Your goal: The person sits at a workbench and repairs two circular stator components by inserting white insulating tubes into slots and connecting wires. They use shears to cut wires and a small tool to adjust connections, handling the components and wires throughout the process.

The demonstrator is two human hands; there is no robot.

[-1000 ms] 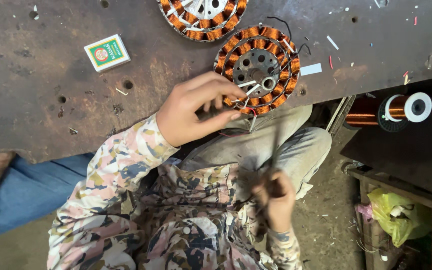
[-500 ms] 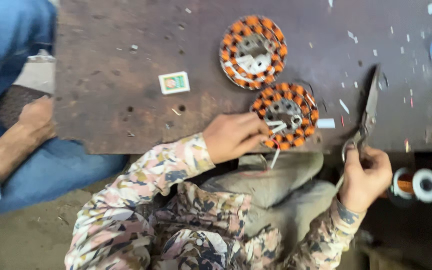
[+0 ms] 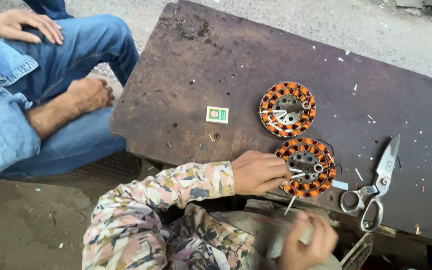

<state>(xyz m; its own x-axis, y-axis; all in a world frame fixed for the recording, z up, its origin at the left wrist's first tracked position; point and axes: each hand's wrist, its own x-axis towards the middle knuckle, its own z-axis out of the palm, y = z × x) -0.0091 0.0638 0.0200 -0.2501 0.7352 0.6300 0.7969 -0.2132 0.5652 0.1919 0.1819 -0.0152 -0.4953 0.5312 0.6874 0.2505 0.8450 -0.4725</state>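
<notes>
Fingers of left hand [image 3: 257, 172] pinch white sleeving at near stator [image 3: 306, 167]; right hand [image 3: 306, 245], blurred below, grip unclear. Winding-lead insulation under way; next move needs steady threading.

On the dark rusty metal desk [image 3: 216, 65], two round copper-wound stators sit one behind the other [image 3: 287, 109] [image 3: 306, 167]; steel scissors [image 3: 376, 187] lie right, small matchbox [image 3: 217, 115] left.
</notes>
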